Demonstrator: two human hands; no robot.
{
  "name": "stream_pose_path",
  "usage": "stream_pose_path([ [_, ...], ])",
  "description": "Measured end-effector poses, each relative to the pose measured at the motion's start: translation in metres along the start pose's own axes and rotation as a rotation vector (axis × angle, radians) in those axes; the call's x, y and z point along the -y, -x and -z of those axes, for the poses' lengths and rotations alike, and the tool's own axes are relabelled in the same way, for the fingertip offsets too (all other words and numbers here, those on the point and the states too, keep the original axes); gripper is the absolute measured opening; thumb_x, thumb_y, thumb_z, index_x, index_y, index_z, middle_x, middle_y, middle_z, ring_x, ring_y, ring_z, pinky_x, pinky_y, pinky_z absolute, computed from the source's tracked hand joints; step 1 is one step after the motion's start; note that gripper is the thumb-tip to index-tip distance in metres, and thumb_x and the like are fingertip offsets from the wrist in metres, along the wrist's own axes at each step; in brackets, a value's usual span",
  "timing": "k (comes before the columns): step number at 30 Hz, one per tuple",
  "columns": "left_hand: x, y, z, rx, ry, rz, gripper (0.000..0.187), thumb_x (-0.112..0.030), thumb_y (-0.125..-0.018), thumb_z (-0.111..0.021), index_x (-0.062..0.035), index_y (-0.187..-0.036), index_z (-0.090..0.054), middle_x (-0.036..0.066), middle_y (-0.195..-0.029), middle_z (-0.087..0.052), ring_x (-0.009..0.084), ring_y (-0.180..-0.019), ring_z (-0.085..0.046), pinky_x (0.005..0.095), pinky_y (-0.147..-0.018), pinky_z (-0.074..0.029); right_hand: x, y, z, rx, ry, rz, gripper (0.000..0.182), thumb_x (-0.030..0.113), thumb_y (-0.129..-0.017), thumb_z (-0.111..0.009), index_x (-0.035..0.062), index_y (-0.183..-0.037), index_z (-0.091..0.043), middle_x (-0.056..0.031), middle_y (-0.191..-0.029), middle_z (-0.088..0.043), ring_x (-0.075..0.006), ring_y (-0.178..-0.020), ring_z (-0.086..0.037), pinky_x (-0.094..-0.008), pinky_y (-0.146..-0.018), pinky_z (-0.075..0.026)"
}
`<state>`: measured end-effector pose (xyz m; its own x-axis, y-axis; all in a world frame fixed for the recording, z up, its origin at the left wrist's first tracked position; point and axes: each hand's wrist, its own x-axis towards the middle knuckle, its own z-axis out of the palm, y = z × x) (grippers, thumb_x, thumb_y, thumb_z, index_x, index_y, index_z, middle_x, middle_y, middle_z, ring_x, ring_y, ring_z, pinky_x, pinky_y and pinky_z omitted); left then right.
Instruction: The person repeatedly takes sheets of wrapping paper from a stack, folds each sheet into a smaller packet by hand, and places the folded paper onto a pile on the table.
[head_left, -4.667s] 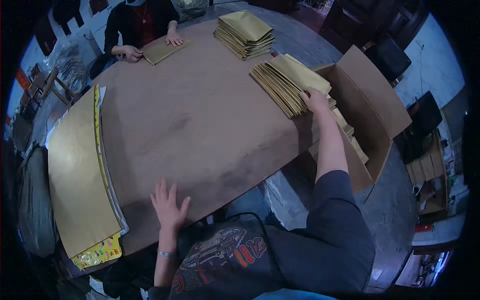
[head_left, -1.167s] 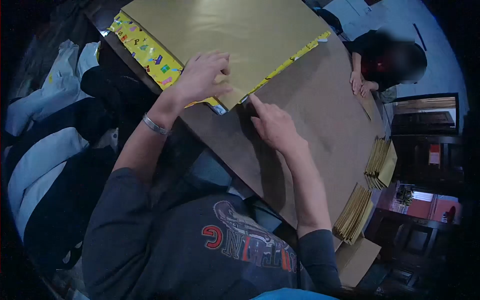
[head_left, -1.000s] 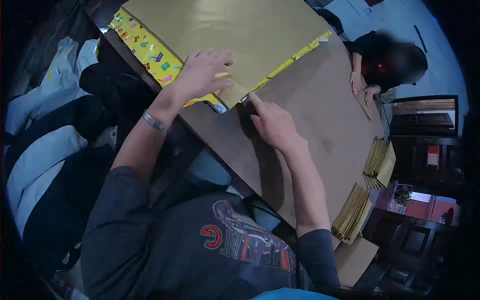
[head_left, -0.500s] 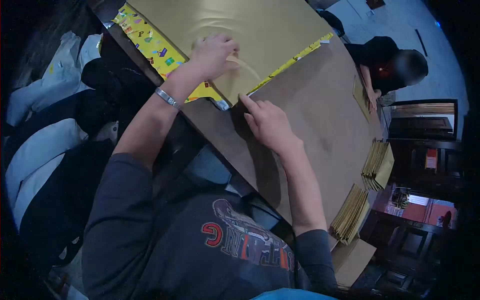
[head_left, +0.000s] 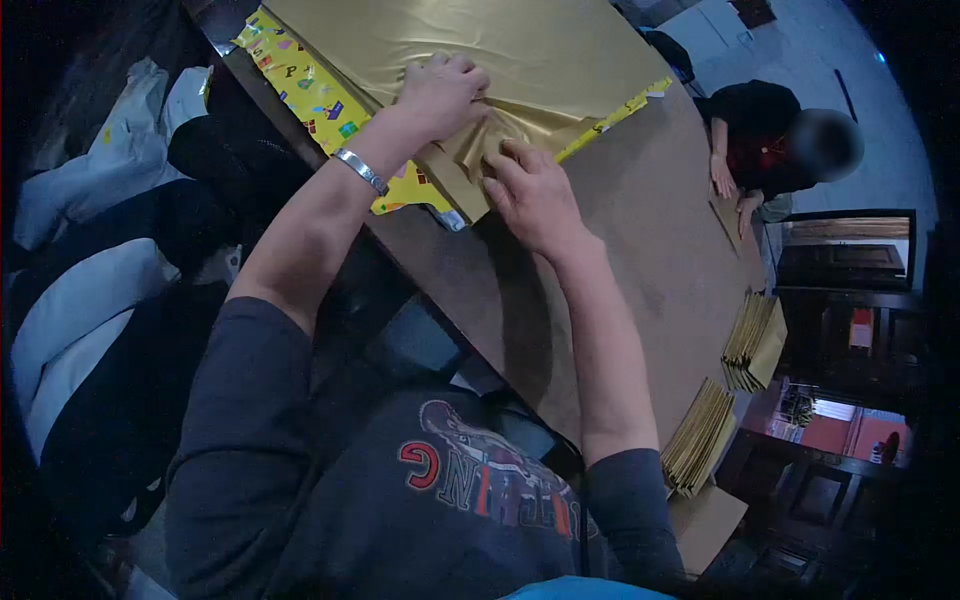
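A shiny gold sheet (head_left: pixel 545 60) lies on top of a stack of the same sheets, over a yellow wrapper (head_left: pixel 325 110) printed with small coloured pictures. My right hand (head_left: pixel 535 195) pinches the near corner of the top sheet, which is lifted and crumpled into folds. My left hand (head_left: pixel 440 98), with a metal bracelet (head_left: pixel 362 170) at the wrist, is closed with curled fingers on the raised fold. Beneath the lifted corner, the corner of the stack (head_left: pixel 455 185) shows. The fingertips of both hands are partly hidden by the folds.
On the brown table (head_left: pixel 640 240), folded gold bundles (head_left: pixel 755 340) and another gold bundle (head_left: pixel 698 440) stand along the right edge. Across the table a person (head_left: pixel 765 140) has both hands on a flat gold piece (head_left: pixel 725 220). Filled sacks (head_left: pixel 90 290) lie at the left.
My right hand has moved up and inward from the stack's corner and closed on the top sheet. That corner has lifted and bunched up between my hands. The other person's hands have shifted.
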<state>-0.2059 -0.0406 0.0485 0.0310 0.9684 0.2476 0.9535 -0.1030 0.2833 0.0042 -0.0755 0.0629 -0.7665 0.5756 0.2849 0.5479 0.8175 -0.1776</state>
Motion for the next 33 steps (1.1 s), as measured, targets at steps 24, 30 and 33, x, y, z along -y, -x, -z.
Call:
stream_pose_path([
  [24, 0.015, 0.057, 0.010, 0.002, 0.221, -0.148, 0.048, -0.038, -0.066, -0.082, -0.0169, -0.104, -0.061, 0.006, -0.135, -0.049, 0.0265, -0.134, -0.038, 0.0494, -0.110, -0.025, -0.037, 0.016, 0.027, -0.076, 0.172, -0.095, 0.032, 0.014, -0.084, -0.067, 0.0055, -0.114, -0.063, -0.0155, -0.115, -0.061, -0.0357, -0.110, -0.056, -0.0443, -0.095, -0.047],
  [30, 0.011, 0.057, 0.006, -0.052, 0.164, -0.110, 0.031, -0.019, -0.073, -0.072, -0.0185, -0.102, -0.061, 0.004, -0.134, -0.051, 0.0260, -0.131, -0.042, 0.0475, -0.107, -0.030, -0.019, 0.029, 0.014, -0.088, 0.111, -0.068, 0.029, 0.013, -0.081, -0.067, 0.0099, -0.109, -0.067, -0.0113, -0.098, -0.062, -0.0320, -0.099, -0.058, -0.0437, -0.090, -0.046],
  [33, 0.003, 0.058, 0.016, 0.000, 0.156, -0.075, 0.027, -0.015, -0.076, -0.070, -0.0183, -0.101, -0.061, 0.006, -0.138, -0.050, 0.0289, -0.132, -0.042, 0.0466, -0.108, -0.031, -0.010, 0.030, 0.013, -0.084, 0.140, -0.035, 0.028, 0.012, -0.079, -0.067, 0.0114, -0.107, -0.067, -0.0136, -0.104, -0.061, -0.0344, -0.104, -0.055, -0.0463, -0.093, -0.044],
])
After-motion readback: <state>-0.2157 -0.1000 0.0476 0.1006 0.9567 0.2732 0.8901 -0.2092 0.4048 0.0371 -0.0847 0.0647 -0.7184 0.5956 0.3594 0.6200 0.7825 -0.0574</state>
